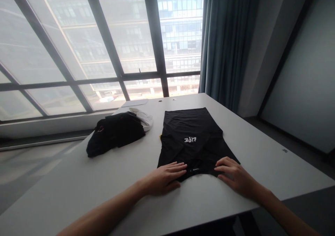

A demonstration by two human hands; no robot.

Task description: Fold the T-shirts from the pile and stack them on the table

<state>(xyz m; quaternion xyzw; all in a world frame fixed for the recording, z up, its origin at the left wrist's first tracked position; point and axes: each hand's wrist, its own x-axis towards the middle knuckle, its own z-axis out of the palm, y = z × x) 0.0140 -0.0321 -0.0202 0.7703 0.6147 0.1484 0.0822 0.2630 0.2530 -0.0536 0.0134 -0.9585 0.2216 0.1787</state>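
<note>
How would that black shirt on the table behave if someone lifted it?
The shirt would probably hang floppy, since soft wrinkles run across it. It is likely light for its size, as it lies thin and close to the table. Pushed from the neckline, it might bunch up, because nothing stiff shows along that edge.

Upside-down white lettering (190, 139) on the black garment (193, 152) reads "LIFE", while smaller print (196, 169) near its neckline is illegible.
</note>
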